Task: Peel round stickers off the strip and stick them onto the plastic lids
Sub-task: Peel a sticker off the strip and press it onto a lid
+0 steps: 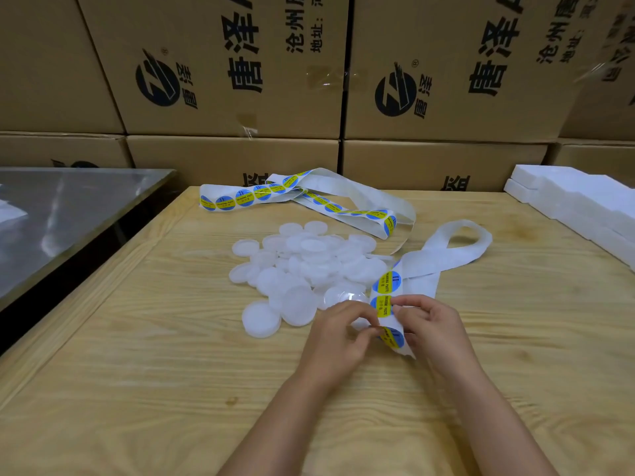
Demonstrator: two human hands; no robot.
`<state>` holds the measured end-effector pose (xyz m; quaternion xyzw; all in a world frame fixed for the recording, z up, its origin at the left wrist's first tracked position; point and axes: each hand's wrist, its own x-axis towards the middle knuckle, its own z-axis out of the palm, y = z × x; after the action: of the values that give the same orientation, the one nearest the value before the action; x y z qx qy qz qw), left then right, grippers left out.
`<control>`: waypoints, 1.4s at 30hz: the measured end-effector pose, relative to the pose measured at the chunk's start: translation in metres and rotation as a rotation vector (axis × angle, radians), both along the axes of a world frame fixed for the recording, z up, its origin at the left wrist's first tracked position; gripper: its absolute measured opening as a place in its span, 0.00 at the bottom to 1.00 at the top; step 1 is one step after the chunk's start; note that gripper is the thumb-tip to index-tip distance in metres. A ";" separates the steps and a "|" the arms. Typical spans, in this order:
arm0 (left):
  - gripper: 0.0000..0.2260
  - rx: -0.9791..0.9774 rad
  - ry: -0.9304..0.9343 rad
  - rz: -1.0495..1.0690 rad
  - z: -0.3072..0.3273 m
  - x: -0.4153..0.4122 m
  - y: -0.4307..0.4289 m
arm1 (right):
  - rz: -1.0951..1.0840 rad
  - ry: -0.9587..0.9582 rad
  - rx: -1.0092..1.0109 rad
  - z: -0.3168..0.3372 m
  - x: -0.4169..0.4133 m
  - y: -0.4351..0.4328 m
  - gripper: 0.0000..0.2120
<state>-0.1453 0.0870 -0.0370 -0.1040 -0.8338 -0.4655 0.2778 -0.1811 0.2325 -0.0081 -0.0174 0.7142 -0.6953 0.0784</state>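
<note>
A long white backing strip (446, 259) with round blue-and-yellow stickers (386, 282) loops across the wooden table (137, 355). Its near end stands between my hands. My right hand (431, 326) pinches the strip's right edge beside a sticker (384, 306). My left hand (338, 334) pinches the strip's lower left part with curled fingers; a clear lid may sit under them, partly hidden. A heap of several translucent white plastic lids (302, 266) lies just beyond my left hand. Farther back lies another stretch of strip (254, 195) full of stickers.
Stacked printed cardboard boxes (240, 80) wall off the table's far side. A steel-topped table (51, 221) stands to the left across a dark gap. White foam blocks (577, 201) lie at the table's right rear.
</note>
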 end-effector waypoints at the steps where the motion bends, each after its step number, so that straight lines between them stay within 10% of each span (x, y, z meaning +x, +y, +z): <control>1: 0.04 0.046 -0.014 -0.005 0.001 0.000 0.000 | -0.016 0.006 0.018 -0.001 -0.001 0.001 0.06; 12: 0.10 0.532 -0.245 0.032 0.009 0.008 -0.026 | 0.030 0.109 0.425 0.001 -0.013 0.027 0.06; 17: 0.05 0.647 -0.231 0.017 0.010 0.006 -0.034 | -0.186 0.402 0.912 0.014 -0.003 0.025 0.09; 20: 0.06 0.685 -0.228 0.004 0.011 0.004 -0.034 | -0.257 0.654 0.760 0.032 0.002 0.008 0.07; 24: 0.07 0.720 -0.210 -0.001 0.010 0.002 -0.036 | 0.118 0.445 0.552 0.037 0.001 -0.026 0.03; 29: 0.08 0.715 -0.233 0.004 0.007 0.000 -0.034 | 0.087 0.299 0.343 0.018 -0.006 -0.028 0.04; 32: 0.14 0.400 -0.181 0.102 0.002 -0.002 -0.029 | -0.031 0.300 0.278 0.010 -0.012 -0.019 0.06; 36: 0.19 -0.499 0.157 0.138 -0.010 -0.007 -0.023 | -0.087 0.301 0.201 0.006 -0.018 -0.011 0.07; 42: 0.10 -0.600 0.243 0.148 -0.007 -0.009 -0.023 | -0.129 0.295 0.130 0.004 -0.019 -0.009 0.05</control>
<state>-0.1541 0.0641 -0.0442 -0.1749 -0.8999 -0.1617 0.3653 -0.1997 0.2237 -0.0043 -0.0683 0.7609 -0.6413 -0.0712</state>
